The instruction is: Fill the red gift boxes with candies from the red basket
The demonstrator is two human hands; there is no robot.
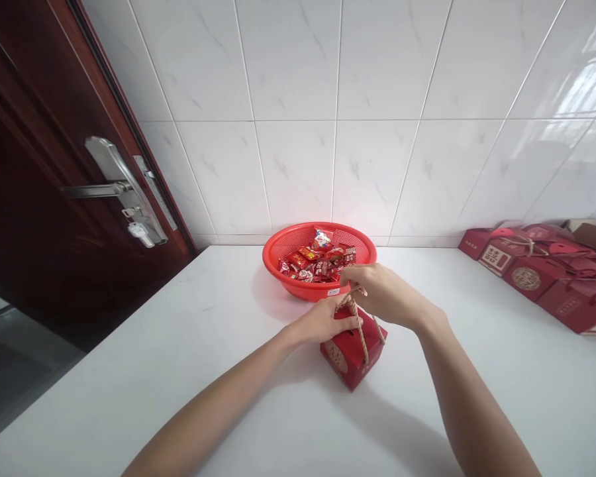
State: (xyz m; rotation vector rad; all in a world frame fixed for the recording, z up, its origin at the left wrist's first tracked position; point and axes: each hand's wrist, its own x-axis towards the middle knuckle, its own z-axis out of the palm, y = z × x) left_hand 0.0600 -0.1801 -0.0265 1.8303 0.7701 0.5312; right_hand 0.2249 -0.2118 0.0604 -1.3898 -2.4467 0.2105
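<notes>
A small red gift box (350, 358) with a round pale emblem stands on the white table, one corner turned toward me. Its twisted rope handle (361, 338) rises above the top. My left hand (322, 319) lies at the box's upper left, fingers closed around the top and the rope beside it. From the right, my right hand (380, 288) pinches the upper end of the rope handle above the box. Just behind both hands sits a red plastic basket (283, 285) holding several wrapped candies (322, 258).
Several red gift boxes (536, 278) stand in a row at the right along the tiled wall (298, 165). A dark red door (40, 132) with a metal handle (97, 191) and keys is at the left, beyond the edge of the white table (179, 344).
</notes>
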